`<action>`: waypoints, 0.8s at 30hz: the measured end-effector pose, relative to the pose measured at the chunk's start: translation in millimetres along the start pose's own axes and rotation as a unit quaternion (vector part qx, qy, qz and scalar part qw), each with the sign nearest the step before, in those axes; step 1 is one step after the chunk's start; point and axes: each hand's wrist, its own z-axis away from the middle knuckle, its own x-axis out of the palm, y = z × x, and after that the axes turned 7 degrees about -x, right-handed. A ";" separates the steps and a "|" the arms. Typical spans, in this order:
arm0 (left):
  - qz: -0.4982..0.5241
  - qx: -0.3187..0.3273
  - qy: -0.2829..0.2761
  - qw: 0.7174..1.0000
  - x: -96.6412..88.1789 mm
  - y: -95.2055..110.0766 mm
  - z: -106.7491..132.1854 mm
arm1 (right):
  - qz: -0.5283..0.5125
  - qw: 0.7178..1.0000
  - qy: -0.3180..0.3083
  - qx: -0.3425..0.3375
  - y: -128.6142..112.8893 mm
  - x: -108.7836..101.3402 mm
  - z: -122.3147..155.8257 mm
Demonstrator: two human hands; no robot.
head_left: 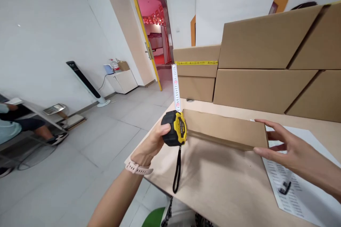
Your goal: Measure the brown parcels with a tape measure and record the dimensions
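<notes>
In my left hand (154,138) is a black and yellow tape measure (174,128), its thumb lying on the case. The white blade (176,88) sticks out away from me, and a black wrist strap (177,170) hangs below. A small, flat cardboard box (223,127) is beside the tape's case, its left end against or very near it. At the box's right end, my right hand (282,145) grips it with the thumb at the near corner and the fingers at the far corner. Whether the box rests fully on the table is hard to tell.
Stacked cardboard boxes (261,46) line the table's back, with a yellow tape strip (197,62) across one. A printed sheet (306,184) and a black clip-like item (285,187) lie on the table (218,181) at right. A person's leg (39,127) shows far left.
</notes>
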 end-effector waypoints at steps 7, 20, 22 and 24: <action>-0.054 0.051 0.005 0.997 8.8 11.4 10.3 | 0.077 0.986 0.110 -0.102 9.3 26.1 -24.2; 0.138 -0.156 -0.192 0.959 37.5 -14.1 50.7 | -0.047 0.991 0.039 -0.119 18.0 15.0 -93.7; 0.152 -0.176 -0.189 0.954 36.7 -12.9 44.6 | -0.048 0.987 0.073 -0.131 6.4 4.8 -91.4; 0.159 -0.202 -0.181 0.949 38.7 -9.0 39.5 | -0.055 0.983 0.111 -0.139 -10.2 -4.1 -90.0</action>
